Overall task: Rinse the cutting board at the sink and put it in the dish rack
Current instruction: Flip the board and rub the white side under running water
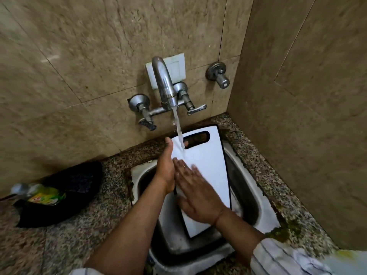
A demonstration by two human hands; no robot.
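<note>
A white cutting board point(210, 165) with a dark rim and a handle slot stands tilted in the small steel sink point(246, 187), its top leaning toward the wall. Water runs from the wall faucet point(164, 86) onto the board's upper part. My left hand point(165, 165) grips the board's left edge, thumb up, with a fingertip showing through the handle slot. My right hand point(196, 195) lies flat on the board's wet face, fingers spread. No dish rack is in view.
Speckled granite counter point(79, 225) surrounds the sink. At the left lie a black bag point(75, 187) and a green-labelled bottle point(39, 195). Tiled walls close in behind and on the right. A second tap point(219, 74) sticks out of the back wall.
</note>
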